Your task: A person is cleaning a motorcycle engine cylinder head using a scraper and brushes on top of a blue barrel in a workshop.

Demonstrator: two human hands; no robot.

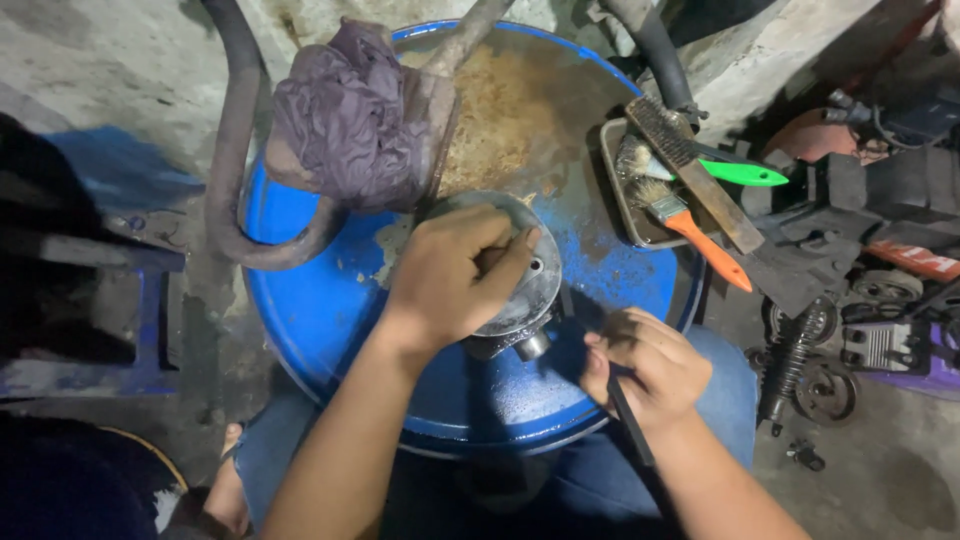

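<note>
A round grey metal part (530,290) with a short stub underneath rests on the lid of a blue drum (330,310). My left hand (450,275) lies over the top of the part and grips it. Just right of it, my right hand (650,365) is closed around a thin dark rod-like tool (630,425) whose tip points toward the part's lower side. The exact contact point of the tool is hidden by my fingers.
A purple rag (345,115) sits on the drum's far side beside a black hose (235,150). A metal tray (625,215) at the right holds a wire brush (690,165) and paintbrushes with green and orange handles. Engine parts and a shock spring (795,365) lie on the floor at right.
</note>
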